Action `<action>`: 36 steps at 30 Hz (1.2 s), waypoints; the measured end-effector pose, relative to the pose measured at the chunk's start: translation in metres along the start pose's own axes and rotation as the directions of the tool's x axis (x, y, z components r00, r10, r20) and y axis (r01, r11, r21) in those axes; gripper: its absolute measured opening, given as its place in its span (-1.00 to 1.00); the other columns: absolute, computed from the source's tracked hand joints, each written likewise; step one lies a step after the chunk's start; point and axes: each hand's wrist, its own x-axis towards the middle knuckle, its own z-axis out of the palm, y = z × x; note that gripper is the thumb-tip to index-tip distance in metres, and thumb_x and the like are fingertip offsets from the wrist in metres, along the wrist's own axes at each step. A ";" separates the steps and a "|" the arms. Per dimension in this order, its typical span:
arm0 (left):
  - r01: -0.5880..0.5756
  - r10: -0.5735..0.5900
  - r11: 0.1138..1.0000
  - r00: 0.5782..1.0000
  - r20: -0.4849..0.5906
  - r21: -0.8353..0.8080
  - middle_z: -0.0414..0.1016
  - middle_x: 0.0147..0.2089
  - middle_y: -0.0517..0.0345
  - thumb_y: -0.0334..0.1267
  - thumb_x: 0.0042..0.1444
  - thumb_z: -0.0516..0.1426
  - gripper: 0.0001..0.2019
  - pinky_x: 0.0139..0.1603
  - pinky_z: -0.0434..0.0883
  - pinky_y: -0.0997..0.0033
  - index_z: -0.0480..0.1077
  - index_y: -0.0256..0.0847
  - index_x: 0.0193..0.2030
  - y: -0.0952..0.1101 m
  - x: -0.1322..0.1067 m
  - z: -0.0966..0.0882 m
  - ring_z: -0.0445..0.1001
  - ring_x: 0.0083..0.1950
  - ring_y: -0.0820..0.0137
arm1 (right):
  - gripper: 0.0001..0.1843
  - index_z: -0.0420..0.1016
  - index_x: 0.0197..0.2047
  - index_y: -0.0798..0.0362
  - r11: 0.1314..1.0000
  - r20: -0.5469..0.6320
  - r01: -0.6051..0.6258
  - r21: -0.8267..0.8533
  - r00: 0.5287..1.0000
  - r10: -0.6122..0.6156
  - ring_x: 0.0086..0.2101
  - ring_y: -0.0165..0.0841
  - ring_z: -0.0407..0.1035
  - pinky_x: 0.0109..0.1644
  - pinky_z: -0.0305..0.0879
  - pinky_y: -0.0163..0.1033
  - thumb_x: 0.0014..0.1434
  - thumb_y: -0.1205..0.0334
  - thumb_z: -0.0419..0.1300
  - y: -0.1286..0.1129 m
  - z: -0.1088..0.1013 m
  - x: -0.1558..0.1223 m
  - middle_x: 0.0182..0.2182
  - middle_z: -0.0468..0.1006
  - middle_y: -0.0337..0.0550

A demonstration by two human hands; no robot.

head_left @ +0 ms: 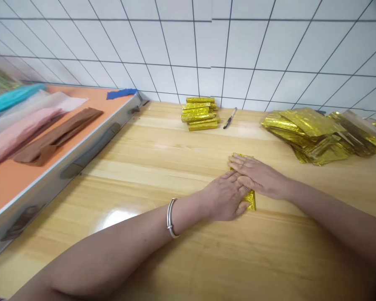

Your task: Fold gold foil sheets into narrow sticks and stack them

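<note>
Both of my hands press flat on a piece of gold foil paper lying on the wooden table. My left hand, with a silver bangle on its wrist, covers the paper's near part, fingers stretched out. My right hand lies over the far part, fingers extended and overlapping the left hand's fingertips. Only the paper's near corner and a sliver of its far edge show.
A stack of folded gold strips sits at the back by the tiled wall, a pen beside it. A loose pile of gold foil sheets lies at the right. A metal-edged orange tray with pink, brown and blue tissue paper stands at the left.
</note>
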 end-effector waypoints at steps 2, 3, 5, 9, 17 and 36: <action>-0.003 0.003 1.000 1.000 -0.002 -0.010 0.19 0.24 -0.19 -0.03 0.21 -0.14 -0.43 0.35 -0.18 0.11 0.15 -0.43 0.21 0.000 0.000 -0.001 0.02 0.33 0.12 | -0.40 -0.07 0.33 0.04 1.000 0.055 0.002 0.007 0.999 -0.003 0.28 -0.23 -0.18 0.30 -0.12 0.04 0.29 0.02 -0.14 -0.001 0.006 -0.006 0.31 -0.03 -0.10; -0.004 0.004 1.000 1.000 -0.004 -0.018 0.17 0.25 -0.20 0.01 0.21 -0.14 -0.40 0.35 -0.18 0.10 0.13 -0.44 0.23 0.001 0.000 -0.002 0.00 0.34 0.10 | -0.40 -0.12 0.34 0.01 1.000 0.064 -0.004 0.004 0.998 0.004 0.28 -0.23 -0.22 0.30 -0.14 0.05 0.29 0.03 -0.15 0.000 0.008 -0.008 0.32 -0.07 -0.12; -0.006 0.006 0.999 1.000 0.007 -0.037 0.10 0.29 -0.24 0.10 0.20 -0.15 -0.32 0.35 -0.19 0.08 0.06 -0.45 0.26 0.004 -0.003 -0.004 -0.06 0.35 0.08 | -0.40 -0.16 0.35 -0.04 1.000 0.079 -0.008 0.000 0.997 0.008 0.29 -0.24 -0.26 0.30 -0.17 0.07 0.30 0.03 -0.16 0.003 0.010 -0.008 0.33 -0.12 -0.15; -0.022 0.033 0.993 0.996 0.087 -0.117 -0.10 0.36 -0.25 0.17 0.19 -0.19 -0.24 0.36 -0.19 0.11 -0.06 -0.45 0.32 0.015 -0.021 -0.009 -0.19 0.39 0.08 | -0.39 -0.20 0.35 -0.07 1.000 0.070 -0.002 -0.018 0.998 0.004 0.29 -0.24 -0.26 0.31 -0.19 0.07 0.30 0.01 -0.16 0.005 0.012 -0.008 0.33 -0.15 -0.18; -0.059 0.093 0.975 0.984 0.154 -0.213 -0.22 0.39 -0.12 0.12 0.22 -0.17 -0.29 0.38 -0.24 0.14 -0.12 -0.38 0.34 0.029 -0.046 -0.012 -0.32 0.41 0.19 | -0.37 -0.17 0.35 -0.05 0.993 0.032 0.080 -0.091 0.997 -0.077 0.28 -0.22 -0.22 0.29 -0.16 0.05 0.28 -0.01 -0.12 0.012 0.016 0.001 0.32 -0.11 -0.12; -0.017 0.042 0.981 0.991 0.125 -0.191 -0.11 0.37 -0.11 0.11 0.23 -0.21 -0.34 0.36 -0.15 0.13 -0.01 -0.35 0.30 0.032 -0.041 -0.012 -0.17 0.39 0.16 | -0.22 -0.23 0.36 0.03 0.984 0.016 -0.070 -0.164 0.997 0.074 0.28 -0.08 -0.24 0.26 -0.14 0.17 0.21 -0.15 -0.08 0.040 0.007 -0.009 0.33 -0.17 -0.03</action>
